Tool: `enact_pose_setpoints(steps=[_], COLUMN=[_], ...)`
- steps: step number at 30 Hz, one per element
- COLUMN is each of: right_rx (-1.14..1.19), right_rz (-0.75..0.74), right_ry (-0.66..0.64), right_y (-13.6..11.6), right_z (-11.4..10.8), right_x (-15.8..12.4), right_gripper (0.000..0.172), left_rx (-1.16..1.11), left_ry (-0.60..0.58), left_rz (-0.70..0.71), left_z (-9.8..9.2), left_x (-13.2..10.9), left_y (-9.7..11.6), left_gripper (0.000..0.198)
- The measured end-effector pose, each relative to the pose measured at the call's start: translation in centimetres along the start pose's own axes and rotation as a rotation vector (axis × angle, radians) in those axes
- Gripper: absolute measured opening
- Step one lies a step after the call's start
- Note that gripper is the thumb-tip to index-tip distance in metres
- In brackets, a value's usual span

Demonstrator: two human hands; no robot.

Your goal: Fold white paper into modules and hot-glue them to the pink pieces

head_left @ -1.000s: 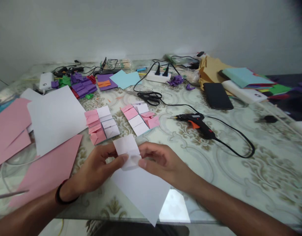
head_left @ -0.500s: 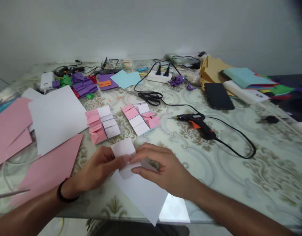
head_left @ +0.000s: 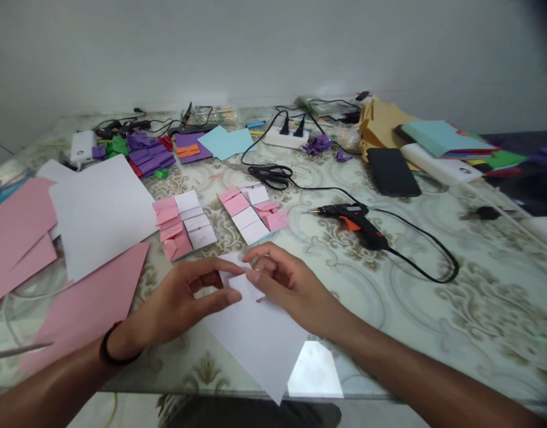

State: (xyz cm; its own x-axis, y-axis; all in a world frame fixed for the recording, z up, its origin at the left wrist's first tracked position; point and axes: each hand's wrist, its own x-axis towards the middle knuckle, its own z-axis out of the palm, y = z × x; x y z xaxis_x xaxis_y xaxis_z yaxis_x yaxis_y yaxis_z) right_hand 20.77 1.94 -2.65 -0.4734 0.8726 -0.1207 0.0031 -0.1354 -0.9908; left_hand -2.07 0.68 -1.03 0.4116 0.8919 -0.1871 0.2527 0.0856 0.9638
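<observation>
A small folded piece of white paper [head_left: 249,286] is between my hands, over a larger white sheet [head_left: 262,345] at the table's front edge. My right hand [head_left: 285,282] pinches its upper right side between thumb and fingers. On its left side rest the thumb and index fingertip of my left hand [head_left: 195,291], a gap showing between them. Just beyond lie two square cards, a left card [head_left: 197,220] and a right card [head_left: 247,226], each covered with pink and white folded paper pieces.
Right of the cards lies a black glue gun [head_left: 351,223] with its cord looped. Black-handled scissors [head_left: 271,174], a power strip [head_left: 286,137] and a dark phone [head_left: 393,172] are farther back. Pink paper [head_left: 90,309] and a white sheet [head_left: 104,214] lie at left.
The small white paper has been turned and folded smaller. My right thumb has moved up to its top edge, and my left index finger has stretched out across it.
</observation>
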Motion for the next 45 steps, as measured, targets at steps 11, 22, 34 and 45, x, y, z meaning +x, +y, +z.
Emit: enact_pose_setpoints(steps=[11,22,34,45], right_rx=[-0.324,-0.303,0.098,0.146], right_rz=[-0.209,-0.091,0.095,0.119], right_ry=[0.002,0.050,0.008,-0.018], right_y=[-0.4,-0.5,0.2,0.8], right_z=[0.0,-0.2,0.1,0.3], right_x=[-0.3,-0.2,0.3,0.3], right_gripper=[0.027,0.027,0.035,0.023], left_rx=[-0.112,-0.354,-0.282,0.134], left_ry=[0.021,-0.080,0.055,0.230], left_rz=[0.077,-0.083,-0.122,0.201], left_z=[0.0,0.2,0.8,1.1], left_x=[0.8,0.6,0.6,-0.6], left_y=[0.4,0.0,0.1,-1.3], left_gripper=[0.031,0.023,0.033,0.048])
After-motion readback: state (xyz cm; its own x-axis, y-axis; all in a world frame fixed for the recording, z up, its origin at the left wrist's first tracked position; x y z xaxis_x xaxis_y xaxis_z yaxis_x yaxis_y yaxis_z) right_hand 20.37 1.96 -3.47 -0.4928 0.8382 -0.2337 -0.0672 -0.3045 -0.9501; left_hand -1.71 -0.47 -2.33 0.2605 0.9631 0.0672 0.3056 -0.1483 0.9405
